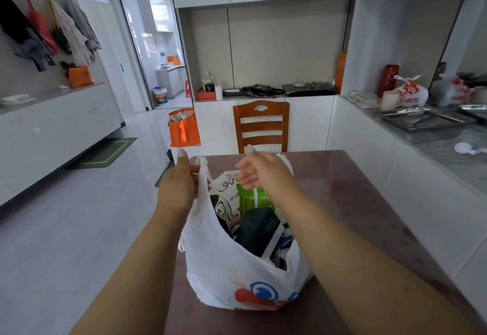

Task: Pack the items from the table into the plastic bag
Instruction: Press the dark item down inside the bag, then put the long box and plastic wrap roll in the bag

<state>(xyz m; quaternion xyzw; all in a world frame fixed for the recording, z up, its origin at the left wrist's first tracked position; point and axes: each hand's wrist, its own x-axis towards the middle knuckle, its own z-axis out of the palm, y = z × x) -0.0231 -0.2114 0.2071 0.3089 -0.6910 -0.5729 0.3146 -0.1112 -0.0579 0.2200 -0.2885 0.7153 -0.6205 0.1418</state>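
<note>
The plastic bag [237, 268] stands on the counter [355, 189] directly below both grips, its mouth gaping upward and its body bulging with what is already packed. The left hand [179, 184] pinches the left handle loop [203, 174] between thumb and fingers, holding it upright. The right hand [259, 174] hovers over the mouth with its fingers spread and loose, closing on nothing; the right handle loop [286, 162] shows just behind that hand, and whether the two touch cannot be told.

Under the open grip a green packet [254, 199] stands on end, with a dark box [259, 230] leaning just nearer the person and a white printed pouch [224, 197] on the side toward the pinching grip.

The film looks thin, soft and slack, so it will likely give no support of its own: it probably sags and slumps wherever it is let go, and a smooth film may slide through a light pinch. The load looks moderate rather than heavy, mostly light packets plus the stiffer box, whose corners could press into the film if the bag swings. The sensible hold is the two loops, gathered together above the mouth so the weight hangs evenly; gripping the side wall would likely stretch or tear it.

No loose items show on the visible stretch of counter, so packing appears close to finished.
</note>
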